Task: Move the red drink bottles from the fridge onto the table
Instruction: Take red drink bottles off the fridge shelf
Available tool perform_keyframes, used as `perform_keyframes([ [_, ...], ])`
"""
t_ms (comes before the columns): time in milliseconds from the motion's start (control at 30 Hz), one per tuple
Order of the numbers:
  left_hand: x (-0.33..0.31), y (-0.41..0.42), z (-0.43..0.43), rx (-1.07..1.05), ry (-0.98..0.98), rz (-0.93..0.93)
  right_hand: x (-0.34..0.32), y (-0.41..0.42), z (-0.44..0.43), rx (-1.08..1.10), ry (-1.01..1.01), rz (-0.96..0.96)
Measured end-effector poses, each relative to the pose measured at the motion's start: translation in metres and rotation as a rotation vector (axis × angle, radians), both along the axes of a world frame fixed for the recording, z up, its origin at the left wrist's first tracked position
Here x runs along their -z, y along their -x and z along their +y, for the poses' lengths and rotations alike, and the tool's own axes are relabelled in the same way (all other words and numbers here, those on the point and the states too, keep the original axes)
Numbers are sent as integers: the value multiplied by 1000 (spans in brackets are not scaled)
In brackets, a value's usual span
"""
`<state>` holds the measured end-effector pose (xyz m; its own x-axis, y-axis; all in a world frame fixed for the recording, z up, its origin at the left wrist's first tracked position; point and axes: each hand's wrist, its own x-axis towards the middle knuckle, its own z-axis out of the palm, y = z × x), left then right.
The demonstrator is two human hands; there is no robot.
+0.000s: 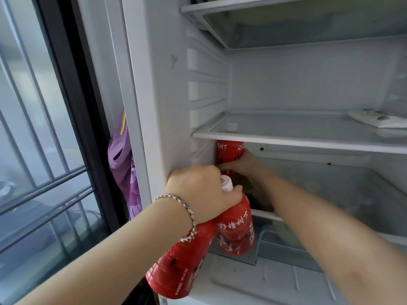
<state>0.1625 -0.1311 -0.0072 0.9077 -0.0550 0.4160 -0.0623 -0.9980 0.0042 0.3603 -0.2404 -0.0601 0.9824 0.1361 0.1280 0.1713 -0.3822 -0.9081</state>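
My left hand (pixel 199 190), with a silver bracelet on its wrist, grips two red drink bottles by their necks in front of the open fridge. One bottle (pixel 236 230) hangs upright with its white cap showing; the other bottle (pixel 178 267) tilts down to the left. My right hand (pixel 239 165) reaches deep under the middle glass shelf (pixel 286 137) and wraps around a third red bottle (pixel 229 151) standing at the back left. That bottle's top is hidden by the shelf.
The fridge's white left wall (pixel 154 106) is close beside my left hand. A pale packet (pixel 376 121) lies on the middle shelf at the right. A clear drawer (pixel 275 243) sits below. A purple cloth (pixel 123 164) hangs left of the fridge, by a barred window (pixel 44 128).
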Motion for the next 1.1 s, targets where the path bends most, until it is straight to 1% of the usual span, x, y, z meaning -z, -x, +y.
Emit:
perform_keyframes([
  [67, -1, 0, 1, 6, 4, 5, -4, 26, -9, -101, 20, 59],
  [133, 0, 1, 2, 8, -4, -4, -6, 53, -20, -143, 90, 80],
  [200, 3, 3, 2, 16, -20, -8, -5, 82, -38, -146, 117, 67],
  [333, 4, 6, 2, 10, -27, -18, -3, 132, -88, -141, 65, 66],
  [467, 3, 4, 1, 10, 16, 22, -9, 153, -109, -122, 91, 84],
  [500, 4, 3, 1, 8, 22, 30, -11, 156, -107, -113, 61, 70],
  [533, 4, 3, 1, 6, 24, 31, -13, 159, -103, -84, -14, 43],
  [600, 6, 2, 0, 2, 25, 35, -20, 161, -95, 13, -201, -73],
  [633, 7, 2, -1, -1, 25, 41, -24, 161, -91, 68, -250, -144],
  [667, 7, 2, -1, -2, 25, 47, -29, 161, -86, 113, -250, -209],
  [767, 6, 2, -2, -7, 25, 75, -38, 157, -75, 224, -134, -339],
  [900, 7, 2, -1, 10, 54, 125, -42, 153, -71, 293, -36, -307],
  [1100, 10, 1, 2, 30, 50, 107, -39, 164, -79, 359, 89, -326],
])
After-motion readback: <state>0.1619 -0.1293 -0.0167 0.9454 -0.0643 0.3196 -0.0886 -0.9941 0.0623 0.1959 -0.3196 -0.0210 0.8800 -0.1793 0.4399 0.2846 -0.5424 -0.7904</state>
